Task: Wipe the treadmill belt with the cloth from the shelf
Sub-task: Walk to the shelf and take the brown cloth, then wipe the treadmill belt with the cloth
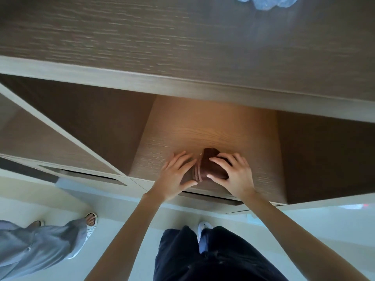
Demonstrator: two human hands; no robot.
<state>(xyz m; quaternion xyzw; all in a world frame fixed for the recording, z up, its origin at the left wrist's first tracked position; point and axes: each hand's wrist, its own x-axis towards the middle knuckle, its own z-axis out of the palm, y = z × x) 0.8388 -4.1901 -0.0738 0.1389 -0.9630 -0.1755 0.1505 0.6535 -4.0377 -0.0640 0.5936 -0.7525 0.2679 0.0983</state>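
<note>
Now the brown cloth (pixel 207 165) lies on the shelf (pixel 203 128) between the hands: right hand (pixel 235 175) grips it, left hand (pixel 174 176) presses straight-fingered against its side, hiding its corner.

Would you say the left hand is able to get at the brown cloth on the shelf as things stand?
Probably yes: the left hand touches the cloth on its left, nothing lies between them, and the right hand grips its other side.
</note>
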